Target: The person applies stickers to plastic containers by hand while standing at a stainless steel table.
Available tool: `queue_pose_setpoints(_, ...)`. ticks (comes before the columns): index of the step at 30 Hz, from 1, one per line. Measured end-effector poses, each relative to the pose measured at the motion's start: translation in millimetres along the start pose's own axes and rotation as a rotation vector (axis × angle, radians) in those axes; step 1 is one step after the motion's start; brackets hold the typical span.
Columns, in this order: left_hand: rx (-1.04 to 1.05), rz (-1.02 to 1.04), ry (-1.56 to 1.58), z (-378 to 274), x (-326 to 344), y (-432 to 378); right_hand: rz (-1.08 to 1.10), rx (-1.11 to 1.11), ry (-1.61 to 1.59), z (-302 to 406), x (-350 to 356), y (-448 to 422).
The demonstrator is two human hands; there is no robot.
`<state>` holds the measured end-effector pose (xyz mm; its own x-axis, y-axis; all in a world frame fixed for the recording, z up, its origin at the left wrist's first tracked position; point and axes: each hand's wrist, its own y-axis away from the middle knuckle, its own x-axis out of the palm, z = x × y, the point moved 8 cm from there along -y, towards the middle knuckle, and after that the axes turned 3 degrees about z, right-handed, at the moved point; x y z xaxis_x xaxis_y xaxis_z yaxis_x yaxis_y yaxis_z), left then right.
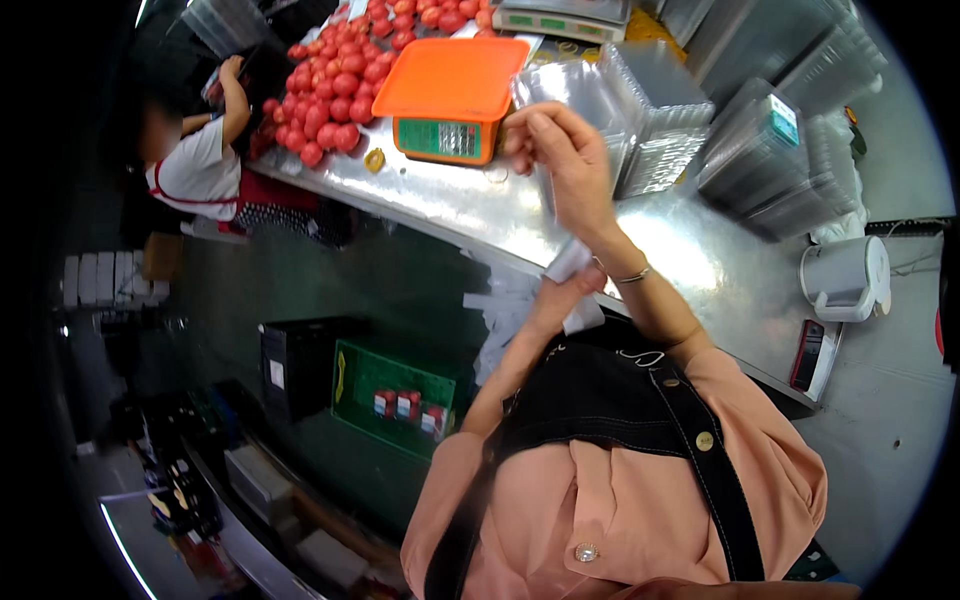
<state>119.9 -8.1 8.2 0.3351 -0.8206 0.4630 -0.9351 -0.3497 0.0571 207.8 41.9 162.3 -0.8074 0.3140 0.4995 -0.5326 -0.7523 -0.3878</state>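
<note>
My left hand (566, 296) grips a roll of white paper or labels (568, 261) close to my apron, at the table's front edge. My right hand (559, 154) is raised over the metal table, its fingers curled; whether anything thin is pinched in them cannot be made out. Just left of those fingers is an orange plastic box (442, 141) with a green label on its side and an orange lid (454, 77) lying askew on top. Behind and right of my right hand stand nested clear plastic containers (660, 124). White paper strips (502, 307) hang below the table edge beside my left forearm.
Many tomatoes (337, 90) lie heaped at the left, with a scale (561, 19) behind. More clear containers (757, 150), a white kettle (844, 277) and a phone (807, 352) occupy the right. A green crate (360, 405) holds packed tomatoes on the floor. Another person (199, 161) works at left.
</note>
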Motion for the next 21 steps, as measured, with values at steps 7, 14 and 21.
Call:
queue_pose_setpoints(7, 0.099, -0.209, -0.482, -67.9, -33.7, 25.1, 0.756, -0.083, 0.932, -31.2, -13.8, 51.8)
queue_pose_setpoints(14, 0.022, -0.253, -0.561, -50.2, -56.3, 30.7, 0.862, -0.267, 1.119, -35.8, 3.2, 64.7)
queue_pose_setpoints(21, -0.107, -0.193, -0.155, -35.3, -62.9, 33.5, 0.926, -0.279, 1.168, -43.8, 7.7, 67.7)
